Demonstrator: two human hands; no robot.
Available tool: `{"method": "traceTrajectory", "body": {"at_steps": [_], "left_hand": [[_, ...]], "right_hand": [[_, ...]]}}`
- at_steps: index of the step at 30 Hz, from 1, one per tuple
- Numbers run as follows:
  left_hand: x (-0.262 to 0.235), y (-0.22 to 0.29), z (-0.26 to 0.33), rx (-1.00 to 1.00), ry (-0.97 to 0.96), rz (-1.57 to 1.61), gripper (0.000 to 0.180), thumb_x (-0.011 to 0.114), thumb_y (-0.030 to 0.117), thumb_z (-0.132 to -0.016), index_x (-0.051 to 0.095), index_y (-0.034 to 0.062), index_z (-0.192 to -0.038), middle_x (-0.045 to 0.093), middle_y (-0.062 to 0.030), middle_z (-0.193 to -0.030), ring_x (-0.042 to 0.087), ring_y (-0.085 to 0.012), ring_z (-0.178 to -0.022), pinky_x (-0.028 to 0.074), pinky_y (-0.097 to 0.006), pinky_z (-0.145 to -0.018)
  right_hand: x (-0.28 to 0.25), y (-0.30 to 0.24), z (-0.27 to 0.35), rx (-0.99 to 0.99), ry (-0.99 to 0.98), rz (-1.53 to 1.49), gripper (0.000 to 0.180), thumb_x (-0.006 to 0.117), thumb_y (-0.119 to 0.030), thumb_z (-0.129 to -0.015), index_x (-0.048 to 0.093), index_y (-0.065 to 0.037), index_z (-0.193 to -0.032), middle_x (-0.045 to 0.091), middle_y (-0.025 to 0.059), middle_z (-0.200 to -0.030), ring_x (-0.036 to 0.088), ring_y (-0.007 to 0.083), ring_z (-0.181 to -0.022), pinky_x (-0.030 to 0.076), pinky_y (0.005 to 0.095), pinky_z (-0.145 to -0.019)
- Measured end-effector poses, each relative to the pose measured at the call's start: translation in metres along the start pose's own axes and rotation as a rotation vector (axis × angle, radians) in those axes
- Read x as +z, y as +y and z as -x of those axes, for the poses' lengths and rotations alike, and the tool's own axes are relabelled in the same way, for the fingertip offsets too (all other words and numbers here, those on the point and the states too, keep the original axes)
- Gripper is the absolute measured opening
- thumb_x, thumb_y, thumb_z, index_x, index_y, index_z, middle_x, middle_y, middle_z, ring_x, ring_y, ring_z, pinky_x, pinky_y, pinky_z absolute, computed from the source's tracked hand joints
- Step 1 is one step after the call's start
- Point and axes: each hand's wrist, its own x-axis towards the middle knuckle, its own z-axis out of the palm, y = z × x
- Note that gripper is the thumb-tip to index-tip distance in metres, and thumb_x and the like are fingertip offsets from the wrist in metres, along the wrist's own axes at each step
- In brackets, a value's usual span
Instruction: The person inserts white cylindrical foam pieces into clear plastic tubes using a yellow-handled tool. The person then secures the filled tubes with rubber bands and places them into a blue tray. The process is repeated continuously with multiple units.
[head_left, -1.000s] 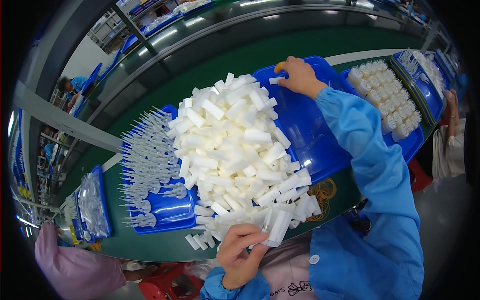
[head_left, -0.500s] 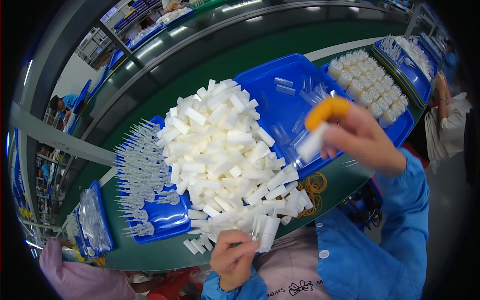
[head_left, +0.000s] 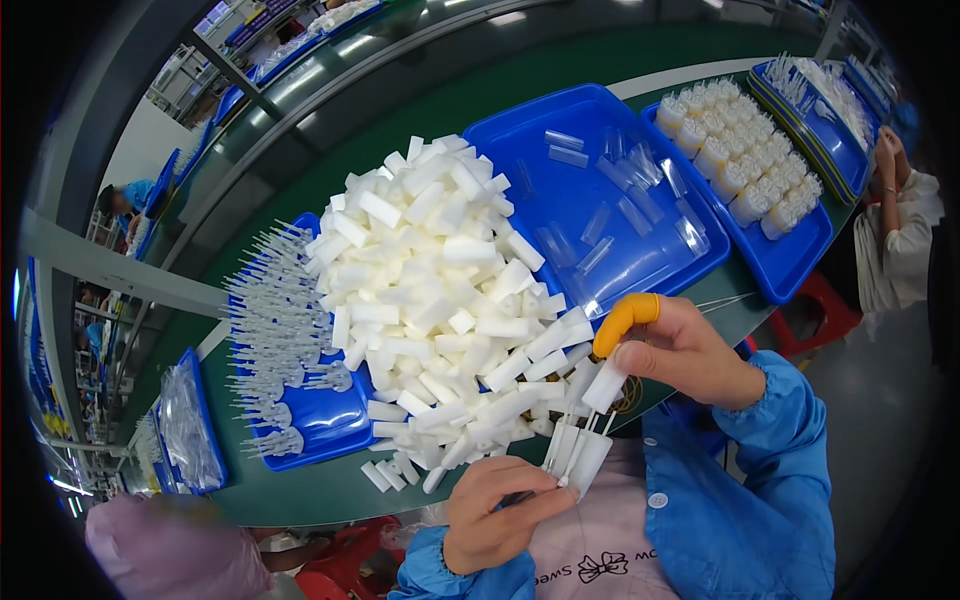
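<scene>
Right hand [head_left: 690, 355]: lower centre-right of the frame; an orange finger cover [head_left: 625, 320] on the forefinger; fingers pinched on one white cap [head_left: 604, 385], held just above the bundle.
Left hand [head_left: 500, 515]: bottom centre; clenched around the thin stems of a bundle of capped sticks [head_left: 575, 455], caps fanned upward.
Handling note: judged from the grip, the cap should meet its stick tip straight along the stem, with the left hand keeping the stems tight so they do not splay.
White cap pile [head_left: 430, 300]: large heap, centre of frame, spilling over the green table [head_left: 330, 490] and reaching the right hand.
Left blue tray [head_left: 330, 420]: centre-left, partly under the heap; holds rows of clear thin sticks [head_left: 275, 330].
Middle blue tray [head_left: 580, 160]: upper centre; a few clear tubes [head_left: 620, 210] scattered, mostly bare.
Right blue tray [head_left: 800, 250]: upper right; white round pieces [head_left: 745, 150] packed in close rows.
Far tray [head_left: 830, 130]: upper-right edge; clear pieces, too small to tell.
Bagged tray [head_left: 190, 430]: lower left; contents in clear plastic.
Other person [head_left: 900, 220]: right edge, seated by a red stool [head_left: 810, 310].
</scene>
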Motion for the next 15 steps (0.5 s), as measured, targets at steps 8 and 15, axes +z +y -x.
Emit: {"method": "traceTrajectory", "body": {"at_steps": [8,15], "left_hand": [[0.002,-0.003,-0.003,0.023,-0.012,-0.033,0.04,0.065,-0.005,-0.053,0.072,0.0112,-0.089,0.06,-0.0028,-0.087,0.057,-0.0204,-0.072,0.046,-0.028,-0.061],[0.006,0.002,-0.005,-0.047,0.024,-0.089,0.028,0.074,-0.002,-0.057,0.071,0.0098,-0.083,0.063,-0.0063,-0.082,0.058,-0.0208,-0.073,0.047,-0.03,-0.063]], "right_hand": [[-0.005,0.002,-0.002,0.122,-0.071,-0.058,0.019,0.063,-0.017,-0.086,0.06,-0.002,-0.098,0.059,0.0008,-0.088,0.054,0.0063,-0.085,0.043,0.021,-0.076],[0.014,0.007,0.001,-0.103,-0.197,0.154,0.018,0.071,-0.014,-0.079,0.06,-0.005,-0.089,0.057,0.0022,-0.087,0.054,0.0117,-0.084,0.042,0.0259,-0.076]]}}
